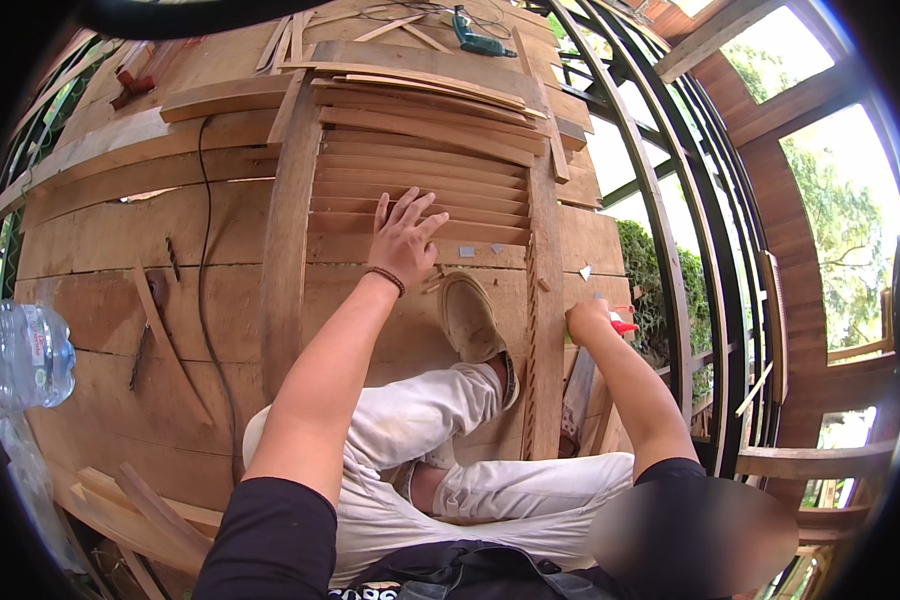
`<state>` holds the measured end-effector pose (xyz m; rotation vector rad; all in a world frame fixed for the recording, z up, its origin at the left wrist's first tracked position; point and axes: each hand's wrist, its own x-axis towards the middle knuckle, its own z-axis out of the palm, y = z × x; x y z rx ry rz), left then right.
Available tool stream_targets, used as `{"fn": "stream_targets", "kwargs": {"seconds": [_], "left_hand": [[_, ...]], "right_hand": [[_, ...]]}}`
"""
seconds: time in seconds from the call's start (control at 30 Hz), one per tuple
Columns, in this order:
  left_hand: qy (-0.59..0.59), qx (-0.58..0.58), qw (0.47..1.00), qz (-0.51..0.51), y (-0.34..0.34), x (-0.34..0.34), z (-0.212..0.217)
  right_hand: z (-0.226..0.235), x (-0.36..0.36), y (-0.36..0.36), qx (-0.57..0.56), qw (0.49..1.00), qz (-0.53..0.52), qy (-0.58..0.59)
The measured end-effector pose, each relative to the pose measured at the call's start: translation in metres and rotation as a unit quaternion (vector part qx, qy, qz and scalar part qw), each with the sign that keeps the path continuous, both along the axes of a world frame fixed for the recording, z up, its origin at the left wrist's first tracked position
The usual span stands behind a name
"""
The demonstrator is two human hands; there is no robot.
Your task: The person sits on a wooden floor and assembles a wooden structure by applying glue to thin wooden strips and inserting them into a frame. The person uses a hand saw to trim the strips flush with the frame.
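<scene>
A wooden louvre frame lies on the plank floor, with several thin slats (pixel 425 160) set across between its left side rail (pixel 288 240) and right side rail (pixel 543 380). Angled notches line the inner edge of the right rail. My left hand (pixel 405 235), fingers spread, rests at the lowest slats. Beyond the right rail, my right hand (pixel 590 322) is closed around a small object with a red tip (pixel 622 327); the fingers hide most of it, and its kind cannot be made out. Loose slats (pixel 420 88) lie across the frame's far end.
My shod foot (pixel 470 315) stands inside the frame. A green power drill (pixel 480 38) lies at the far side. A black cable (pixel 204 190) crosses the floor on the left, near a big plastic water bottle (pixel 30 355). Dark metal bars (pixel 670 170) border the right side.
</scene>
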<state>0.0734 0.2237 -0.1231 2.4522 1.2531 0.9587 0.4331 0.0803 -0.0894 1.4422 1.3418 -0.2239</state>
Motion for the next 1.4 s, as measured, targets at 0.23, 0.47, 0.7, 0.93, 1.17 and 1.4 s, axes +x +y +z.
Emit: {"fn": "stream_targets", "kwargs": {"seconds": [0.23,0.47,0.7,0.93,1.17,1.4], "left_hand": [[-0.006,-0.006,1.000,0.001,0.001,-0.001,-0.002],[-0.001,0.000,1.000,0.002,0.001,0.001,-0.006],[-0.005,-0.006,1.000,0.000,0.002,0.000,-0.006],[-0.017,-0.001,1.000,0.006,0.001,0.000,-0.006],[-0.023,0.002,1.000,0.010,0.000,0.001,-0.005],[-0.021,0.001,1.000,0.010,0.001,0.002,-0.005]], "right_hand": [[0.041,-0.016,0.004,0.068,0.996,-0.009,0.059],[0.100,-0.041,0.022,0.435,0.855,0.033,0.281],[0.083,-0.063,0.055,0.375,0.848,0.203,0.316],[0.080,-0.062,0.080,0.328,0.859,0.275,0.280],[0.086,-0.069,0.087,0.305,0.891,0.267,0.204],[0.071,-0.077,0.081,0.331,0.886,0.292,0.140]]}}
